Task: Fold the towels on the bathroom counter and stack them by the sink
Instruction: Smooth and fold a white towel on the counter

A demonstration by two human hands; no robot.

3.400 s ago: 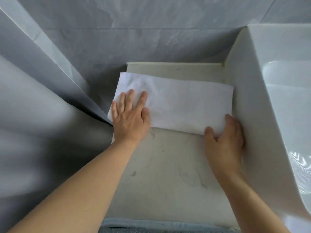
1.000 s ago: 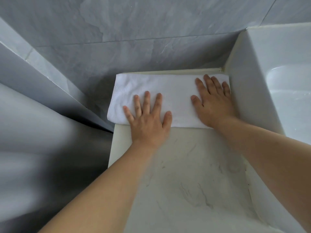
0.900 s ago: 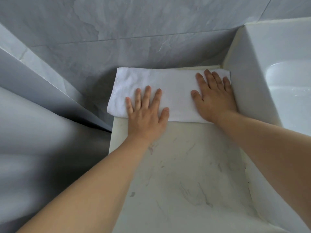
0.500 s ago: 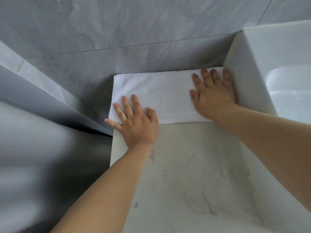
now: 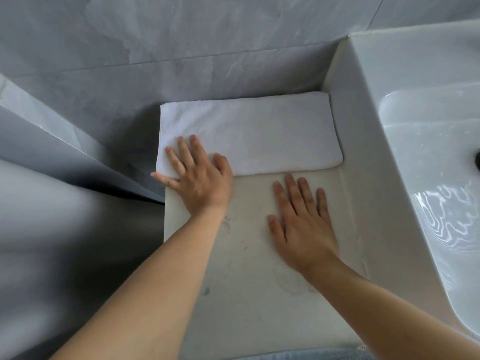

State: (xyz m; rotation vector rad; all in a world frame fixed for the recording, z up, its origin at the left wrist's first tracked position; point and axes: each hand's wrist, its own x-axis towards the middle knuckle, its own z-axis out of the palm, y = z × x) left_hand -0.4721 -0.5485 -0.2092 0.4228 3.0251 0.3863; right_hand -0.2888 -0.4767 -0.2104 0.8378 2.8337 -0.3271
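Head view gives me a pale marble counter (image 5: 249, 294) tucked into a corner of grey veined wall tiles (image 5: 181, 48), the white sink (image 5: 426, 152) rising on the right. I see the folded white towel (image 5: 254, 133) lying at the counter's back edge, touching the sink's side. My left hand (image 5: 200, 178) rests flat-fingered on its near left corner; my right hand (image 5: 301, 224) lies spread on bare stone, gripping nothing.
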